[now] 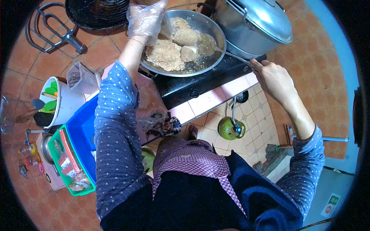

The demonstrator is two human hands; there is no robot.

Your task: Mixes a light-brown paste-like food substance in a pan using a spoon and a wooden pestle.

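Note:
A wide metal pan (185, 74) stands on a black gas stove (182, 88). In it lie heaps of a pale brown, crumbly powder (166, 55) and a smoother whitish lump (188, 54). My right hand (273, 76) grips the long handle of a metal ladle or skimmer (235, 56), whose round head rests in the pan's right part. Over the pan's left rim is my left hand (146, 20), covered by a clear plastic glove. Translucent plastic hangs beside its fingers, which are partly cut off by the top edge; whether they hold anything is unclear.
A lidded aluminium pot (248, 26) stands right behind the stove. To the left are a mixer beater (55, 31), a white bucket of utensils (68, 101), a blue tub (83, 130) and a green basket (57, 141). Below the counter is a green gas cylinder (228, 128).

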